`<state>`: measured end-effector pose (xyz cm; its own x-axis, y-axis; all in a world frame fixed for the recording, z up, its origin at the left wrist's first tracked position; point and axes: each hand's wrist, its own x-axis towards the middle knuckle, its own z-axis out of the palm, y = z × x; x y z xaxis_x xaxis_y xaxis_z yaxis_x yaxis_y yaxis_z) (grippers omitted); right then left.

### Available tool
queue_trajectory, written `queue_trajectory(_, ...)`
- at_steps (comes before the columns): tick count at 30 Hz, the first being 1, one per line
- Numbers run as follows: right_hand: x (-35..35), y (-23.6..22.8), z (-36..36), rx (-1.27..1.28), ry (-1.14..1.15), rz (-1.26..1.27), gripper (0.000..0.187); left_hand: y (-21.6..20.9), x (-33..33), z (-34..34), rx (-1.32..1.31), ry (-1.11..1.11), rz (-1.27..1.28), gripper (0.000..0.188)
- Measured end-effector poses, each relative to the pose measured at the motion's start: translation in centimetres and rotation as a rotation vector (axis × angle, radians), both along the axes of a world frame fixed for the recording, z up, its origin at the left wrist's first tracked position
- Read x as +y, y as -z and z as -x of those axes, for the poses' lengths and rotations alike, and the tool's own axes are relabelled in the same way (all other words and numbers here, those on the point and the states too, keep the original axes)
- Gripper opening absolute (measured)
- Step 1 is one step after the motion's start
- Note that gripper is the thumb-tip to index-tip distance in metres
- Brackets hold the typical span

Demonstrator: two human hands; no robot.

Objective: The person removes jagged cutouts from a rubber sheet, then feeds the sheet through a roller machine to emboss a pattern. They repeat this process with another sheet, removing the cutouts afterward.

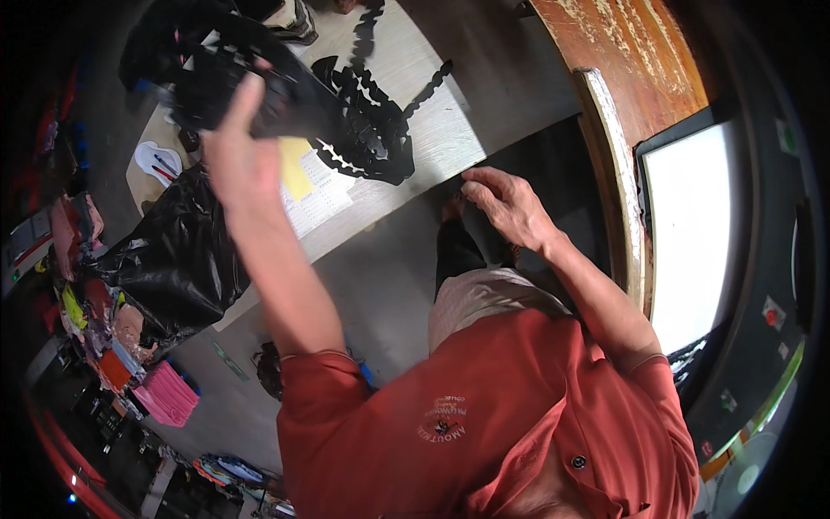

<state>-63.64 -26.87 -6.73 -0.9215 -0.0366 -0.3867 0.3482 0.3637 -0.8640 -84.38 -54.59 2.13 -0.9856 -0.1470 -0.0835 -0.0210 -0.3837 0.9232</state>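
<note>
At the far left of the table [445, 130], the left hand [245, 164] seems to arrange the black bundle [225, 82] (blurred, I cannot tell the grip), the right hand [516, 212] is narrowed beside its corner, and next probably needs steady hold.

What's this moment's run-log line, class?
left hand: at black bundle, grip unclear; right hand: near table; on table: black scalloped strips, yellow paper

A wide camera on your head looks down from close up at your left hand [240, 166] and right hand [512, 206].
</note>
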Motion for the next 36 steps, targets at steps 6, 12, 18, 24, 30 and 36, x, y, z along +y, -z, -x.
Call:
queue_trajectory(6,-2.8,6.1,7.0,0.01,0.081,-0.079,0.058,15.3,2.1,-6.0,-0.494,0.154,-0.07,0.044)
queue_trajectory(12,-6.1,7.7,12.2,-0.249,0.106,0.088,0.078,20.3,1.4,-7.5,-0.588,0.121,0.019,0.037)
queue_trajectory(18,-8.0,7.3,13.1,-0.265,0.175,0.126,0.094,17.9,4.2,-9.7,-0.378,-0.185,0.147,0.051)
queue_trajectory(24,-8.7,8.1,13.9,-0.213,0.129,-0.017,0.075,18.5,4.5,-10.1,-0.448,-0.281,0.355,0.037)
queue_trajectory(30,-8.8,8.7,14.4,-0.264,0.142,0.031,0.071,18.1,2.2,-8.7,-0.563,-0.139,0.344,0.031)
queue_trajectory(36,-9.8,9.7,14.3,-0.311,0.132,0.201,0.063,17.6,1.5,-7.8,-0.7,-0.057,0.44,0.035)
